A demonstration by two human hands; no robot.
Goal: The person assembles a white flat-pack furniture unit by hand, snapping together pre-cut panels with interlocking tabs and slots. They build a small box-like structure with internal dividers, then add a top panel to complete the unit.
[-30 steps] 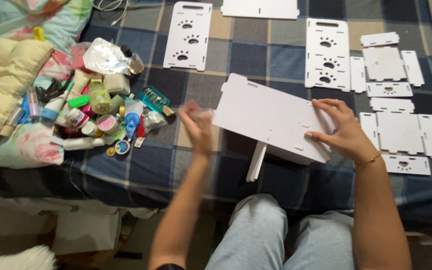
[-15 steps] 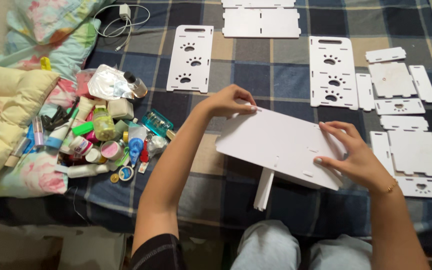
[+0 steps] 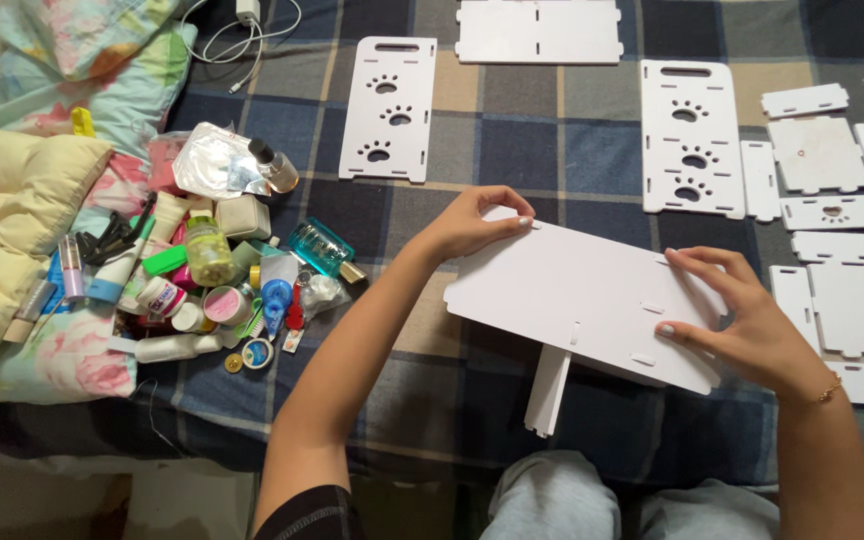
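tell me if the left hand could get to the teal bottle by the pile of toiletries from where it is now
Probably yes. The left hand rests on the far corner of the white panel, and the teal bottle lies to its left on the checked blanket, with only bare blanket between them.
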